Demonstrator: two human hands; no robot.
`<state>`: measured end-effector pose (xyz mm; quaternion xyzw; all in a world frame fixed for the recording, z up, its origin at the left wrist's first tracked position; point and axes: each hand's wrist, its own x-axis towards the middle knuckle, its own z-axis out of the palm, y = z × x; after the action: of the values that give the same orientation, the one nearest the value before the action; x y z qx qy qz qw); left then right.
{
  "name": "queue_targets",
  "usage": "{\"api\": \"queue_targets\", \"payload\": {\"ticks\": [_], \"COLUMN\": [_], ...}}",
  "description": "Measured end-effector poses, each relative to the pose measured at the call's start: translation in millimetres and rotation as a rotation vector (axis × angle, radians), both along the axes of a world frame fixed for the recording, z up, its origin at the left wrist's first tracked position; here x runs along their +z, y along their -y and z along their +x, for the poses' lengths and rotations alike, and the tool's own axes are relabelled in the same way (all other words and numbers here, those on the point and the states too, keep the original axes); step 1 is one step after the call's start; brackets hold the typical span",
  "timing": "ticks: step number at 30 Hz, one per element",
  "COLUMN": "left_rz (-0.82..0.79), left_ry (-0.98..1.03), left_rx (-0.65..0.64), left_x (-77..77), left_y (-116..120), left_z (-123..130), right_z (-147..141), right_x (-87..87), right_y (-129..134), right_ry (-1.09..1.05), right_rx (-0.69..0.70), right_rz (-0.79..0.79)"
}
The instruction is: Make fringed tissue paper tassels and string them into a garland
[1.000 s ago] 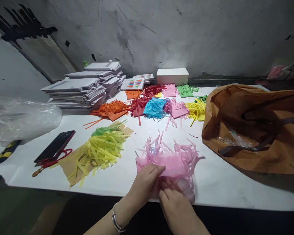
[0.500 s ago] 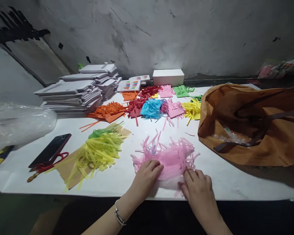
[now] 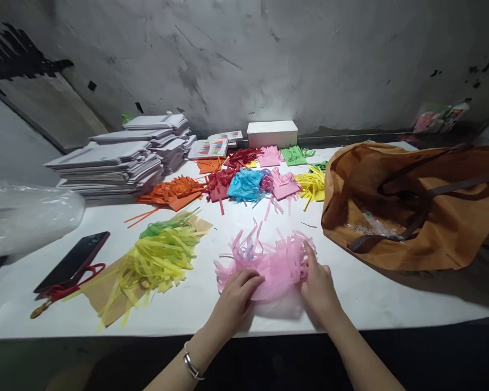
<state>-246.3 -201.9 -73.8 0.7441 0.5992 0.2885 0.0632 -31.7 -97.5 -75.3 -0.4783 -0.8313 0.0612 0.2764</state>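
Note:
Pink fringed tissue paper [image 3: 275,271] lies near the table's front edge, its thin strips spread out at the left, right and far sides. My left hand [image 3: 238,296] is closed on its near left part, fingers together and pressed down on the sheet. Against the strips on the right side rests my right hand [image 3: 318,285], index finger stretched forward and apart from the others. Part of its thumb side is hidden by the tissue. To the left, yellow-green tissue fringe [image 3: 158,260] lies across a piece of brown paper [image 3: 106,296].
A brown bag [image 3: 432,217] stands open at the right. Behind are bundles of coloured fringe [image 3: 246,184], a white box [image 3: 272,134] and stacked white packets [image 3: 106,163]. A phone [image 3: 73,262] with a red cord and a clear plastic bag [image 3: 28,214] lie left.
My right hand has moved forward along the right side of the pink tissue, and its index finger is now extended. My left hand stays on the tissue. The view has shifted slightly.

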Motion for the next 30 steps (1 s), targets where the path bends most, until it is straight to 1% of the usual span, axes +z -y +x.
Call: {"api": "queue_targets", "payload": {"ticks": [4, 6, 7, 9, 12, 13, 14, 15, 16, 17, 19, 20, 21, 23, 25, 27, 28, 30], "left_rz": [0.021, 0.027, 0.03, 0.035, 0.06, 0.069, 0.076, 0.078, 0.076, 0.072, 0.064, 0.061, 0.063, 0.072, 0.081, 0.082, 0.085, 0.105], "left_ry": [0.01, 0.002, -0.005, -0.032, -0.115, -0.148, -0.177, -0.199, -0.215, -0.225, -0.236, -0.24, -0.245, -0.264, -0.292, -0.319, -0.329, -0.345], "left_rx": [-0.004, -0.004, -0.003, 0.006, 0.008, 0.011, 0.015, 0.023, 0.032, 0.043, 0.057, 0.06, 0.06, 0.043, -0.003, -0.07, -0.1, -0.131], "left_x": [-0.5, 0.0, 0.4, 1.3, 1.9, 1.7, 1.4, 0.9, 0.3, -0.4, -1.4, -1.5, -1.3, 0.6, 3.5, 5.7, 5.8, 4.3], "left_y": [0, 0, 1, 1, 3, 3, 3, 4, 4, 4, 4, 4, 4, 5, 6, 8, 9, 13], "left_z": [1, 2, 2, 3, 6, 7, 8, 9, 10, 12, 14, 14, 15, 14, 11, 7, 6, 3], "right_z": [-7, 0, 7, 33, 85, 99, 109, 112, 108, 98, 65, 46, 28, 3, -2, 8, 15, 28], "right_x": [12.2, 19.4, 22.4, 26.4, 29.5, 31.3, 34.2, 37.9, 42.1, 46.1, 49.5, 47.5, 42.8, 26.7, 8.2, -3.9, -5.9, -2.7], "right_y": [-10, -17, -22, -32, -41, -40, -36, -30, -21, -11, 8, 14, 18, 17, 7, -4, -9, -13], "right_ry": [0.05, 0.094, 0.119, 0.176, 0.267, 0.296, 0.316, 0.302, 0.279, 0.246, 0.225, 0.199, 0.2, 0.168, 0.124, 0.079, 0.077, 0.102], "right_rx": [-0.031, -0.057, -0.079, -0.136, -0.203, -0.223, -0.229, -0.159, -0.016, 0.164, 0.515, 0.64, 0.704, 0.707, 0.679, 0.664, 0.674, 0.722], "right_rz": [0.075, 0.128, 0.152, 0.188, 0.226, 0.26, 0.35, 0.419, 0.435, 0.439, 0.445, 0.474, 0.464, 0.445, 0.461, 0.49, 0.509, 0.564]}}
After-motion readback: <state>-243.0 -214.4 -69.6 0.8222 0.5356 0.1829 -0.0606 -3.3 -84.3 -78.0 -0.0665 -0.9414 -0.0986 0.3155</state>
